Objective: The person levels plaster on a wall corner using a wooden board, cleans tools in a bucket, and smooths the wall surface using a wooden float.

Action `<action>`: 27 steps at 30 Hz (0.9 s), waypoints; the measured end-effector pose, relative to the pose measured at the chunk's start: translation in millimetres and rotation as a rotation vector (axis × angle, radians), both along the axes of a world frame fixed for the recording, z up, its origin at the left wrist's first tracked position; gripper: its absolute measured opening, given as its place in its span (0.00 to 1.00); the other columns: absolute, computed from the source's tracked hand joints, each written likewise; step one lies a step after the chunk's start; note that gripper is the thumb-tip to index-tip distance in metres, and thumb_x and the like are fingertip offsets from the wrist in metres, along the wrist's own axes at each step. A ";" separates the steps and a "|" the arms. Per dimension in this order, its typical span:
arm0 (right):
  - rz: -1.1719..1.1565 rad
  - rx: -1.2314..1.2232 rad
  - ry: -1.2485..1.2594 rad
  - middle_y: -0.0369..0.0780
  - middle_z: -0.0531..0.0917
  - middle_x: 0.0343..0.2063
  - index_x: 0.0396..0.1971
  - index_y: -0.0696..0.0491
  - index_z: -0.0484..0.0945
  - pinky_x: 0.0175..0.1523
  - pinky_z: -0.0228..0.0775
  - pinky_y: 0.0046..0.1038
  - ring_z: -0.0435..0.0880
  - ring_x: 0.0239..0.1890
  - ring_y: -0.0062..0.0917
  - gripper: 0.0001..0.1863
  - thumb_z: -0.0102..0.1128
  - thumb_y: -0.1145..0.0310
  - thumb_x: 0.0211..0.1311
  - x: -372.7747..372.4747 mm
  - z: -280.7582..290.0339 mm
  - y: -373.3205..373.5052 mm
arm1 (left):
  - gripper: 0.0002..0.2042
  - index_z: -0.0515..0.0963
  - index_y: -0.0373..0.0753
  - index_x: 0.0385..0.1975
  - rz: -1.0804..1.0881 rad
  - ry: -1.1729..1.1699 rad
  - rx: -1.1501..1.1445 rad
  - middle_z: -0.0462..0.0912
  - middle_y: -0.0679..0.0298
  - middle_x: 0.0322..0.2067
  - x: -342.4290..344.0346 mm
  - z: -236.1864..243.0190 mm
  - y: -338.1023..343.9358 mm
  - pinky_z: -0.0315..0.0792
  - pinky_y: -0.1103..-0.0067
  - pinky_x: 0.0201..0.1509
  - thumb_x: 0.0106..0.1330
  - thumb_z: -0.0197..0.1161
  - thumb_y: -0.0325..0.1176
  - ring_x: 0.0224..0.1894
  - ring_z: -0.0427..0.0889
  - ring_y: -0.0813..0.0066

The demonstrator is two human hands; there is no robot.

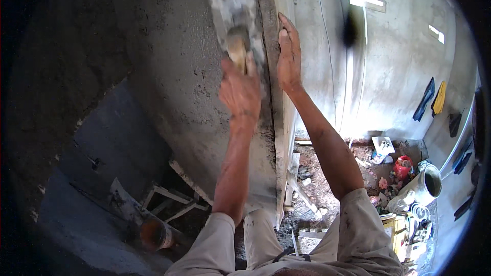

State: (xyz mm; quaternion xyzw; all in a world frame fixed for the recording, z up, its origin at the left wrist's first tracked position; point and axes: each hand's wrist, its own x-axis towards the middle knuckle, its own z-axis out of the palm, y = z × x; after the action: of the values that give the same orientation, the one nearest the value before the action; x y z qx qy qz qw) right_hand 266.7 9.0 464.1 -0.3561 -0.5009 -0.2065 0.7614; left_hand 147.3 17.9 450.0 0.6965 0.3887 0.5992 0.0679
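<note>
My left hand (pixel 240 92) is closed round the handle of a plastering trowel (pixel 237 53), whose pale metal blade lies against the grey rendered wall (pixel 179 66). The blade is smeared by motion. Damp, dark plaster covers the wall around it, rougher in places along the right edge. A long upright wooden board (pixel 272 71) runs down that edge. Against the board's right side rests my right hand (pixel 290 59), its fingers stretched upward and lying along the wood, with no tool in it.
At lower left, a bucket (pixel 156 235) stands in shadow near a wooden trestle (pixel 176 202). A white tub (pixel 428 184), a red bag (pixel 403 166) and clutter cover the rubble-strewn floor at right. Clothes (pixel 424 99) hang on the far right wall.
</note>
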 end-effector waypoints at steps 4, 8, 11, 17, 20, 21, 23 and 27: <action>-0.014 0.006 -0.012 0.43 0.66 0.61 0.59 0.54 0.67 0.69 0.43 0.34 0.57 0.65 0.35 0.24 0.35 0.56 0.72 -8.3 2.5 2.8 | 0.26 0.69 0.31 0.47 -0.036 -0.032 0.132 0.80 0.39 0.35 -12.6 97.5 2.0 0.72 0.56 0.47 0.65 0.53 0.52 0.42 0.80 0.43; 0.009 0.008 -0.016 0.43 0.66 0.61 0.59 0.54 0.67 0.69 0.42 0.34 0.57 0.65 0.34 0.24 0.35 0.57 0.72 -7.3 4.4 1.5 | 0.27 0.68 0.30 0.49 -0.060 -0.076 0.245 0.79 0.39 0.36 -11.0 134.3 8.6 0.73 0.57 0.47 0.65 0.53 0.53 0.42 0.79 0.42; 0.038 0.006 -0.010 0.43 0.66 0.61 0.59 0.55 0.66 0.69 0.42 0.34 0.57 0.65 0.34 0.24 0.35 0.57 0.72 -4.1 4.2 2.2 | 0.26 0.68 0.31 0.48 -0.013 -0.050 0.201 0.80 0.41 0.32 -3.8 96.0 6.2 0.75 0.59 0.41 0.64 0.55 0.51 0.36 0.81 0.43; -0.015 -0.014 -0.032 0.44 0.64 0.62 0.60 0.55 0.64 0.69 0.41 0.36 0.57 0.66 0.36 0.26 0.35 0.54 0.71 -12.0 3.5 -1.9 | 0.22 0.66 0.33 0.43 -0.056 -0.017 -0.203 0.80 0.48 0.23 -3.6 -88.7 -1.5 0.75 0.60 0.30 0.64 0.57 0.48 0.26 0.82 0.48; -0.094 -0.049 -0.041 0.45 0.64 0.62 0.61 0.55 0.63 0.70 0.40 0.37 0.57 0.66 0.37 0.28 0.35 0.50 0.71 -16.4 6.6 -6.8 | 0.22 0.64 0.34 0.41 -0.025 0.062 -0.192 0.80 0.45 0.27 -6.0 -143.3 4.3 0.74 0.59 0.30 0.65 0.57 0.49 0.28 0.81 0.47; -0.140 -0.060 -0.053 0.46 0.64 0.62 0.61 0.55 0.63 0.70 0.40 0.38 0.57 0.66 0.38 0.29 0.35 0.49 0.70 -16.0 4.4 -7.3 | 0.21 0.65 0.34 0.41 -0.023 0.065 -0.151 0.80 0.45 0.25 -6.9 -145.8 4.4 0.74 0.59 0.29 0.65 0.55 0.49 0.27 0.81 0.47; -0.145 -0.056 -0.054 0.46 0.63 0.62 0.61 0.55 0.63 0.70 0.40 0.38 0.57 0.66 0.38 0.30 0.35 0.48 0.70 -11.5 2.7 -7.1 | 0.22 0.65 0.35 0.44 -0.057 0.074 -0.128 0.80 0.45 0.24 -8.1 -137.1 3.5 0.75 0.59 0.28 0.66 0.54 0.50 0.26 0.82 0.47; -0.162 -0.060 -0.054 0.47 0.63 0.62 0.61 0.55 0.62 0.70 0.40 0.39 0.56 0.66 0.39 0.31 0.35 0.47 0.70 -5.6 4.2 -11.0 | 0.26 0.64 0.32 0.52 -0.069 0.051 0.006 0.80 0.42 0.33 -12.2 10.2 4.3 0.74 0.58 0.42 0.61 0.61 0.43 0.36 0.81 0.46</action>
State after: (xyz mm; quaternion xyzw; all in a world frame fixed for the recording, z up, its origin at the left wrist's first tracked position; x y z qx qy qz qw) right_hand 261.1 -2.0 468.3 -0.4124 -0.4968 -0.2616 0.7174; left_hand 135.2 22.2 460.1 0.7249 0.3642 0.5797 0.0766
